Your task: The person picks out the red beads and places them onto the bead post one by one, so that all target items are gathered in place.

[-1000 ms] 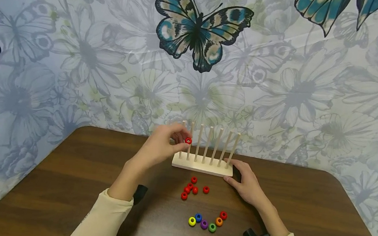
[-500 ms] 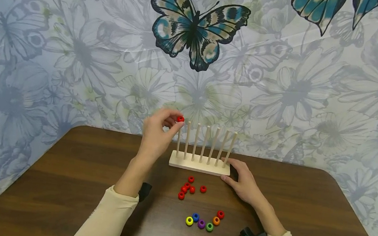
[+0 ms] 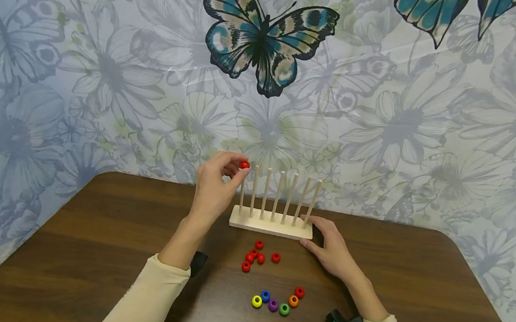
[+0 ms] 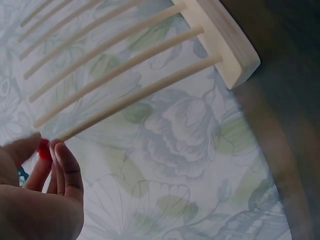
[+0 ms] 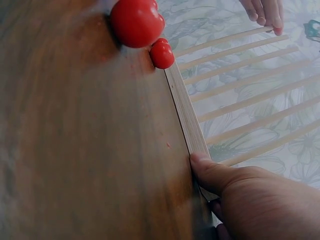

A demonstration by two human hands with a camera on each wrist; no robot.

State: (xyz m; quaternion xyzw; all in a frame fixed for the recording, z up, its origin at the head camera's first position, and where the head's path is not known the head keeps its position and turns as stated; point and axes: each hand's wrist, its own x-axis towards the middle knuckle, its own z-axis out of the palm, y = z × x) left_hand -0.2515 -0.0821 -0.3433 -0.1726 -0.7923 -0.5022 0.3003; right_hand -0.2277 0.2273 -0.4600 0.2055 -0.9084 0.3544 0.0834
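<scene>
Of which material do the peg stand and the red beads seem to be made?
The peg stand looks like pale, unpainted wood: faint grain shows along its edge. The red beads are probably plastic, smooth and glossy with highlights, though painted wood is possible.

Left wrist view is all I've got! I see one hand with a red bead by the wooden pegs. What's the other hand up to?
Observer: The right hand holds the right end of the wooden peg rack.

Operator: Cool! Are there any beads that aren't red?

Observer: Yes, five lie on the table: a yellow bead, a blue bead, a purple bead, a green bead and an orange bead.
</scene>
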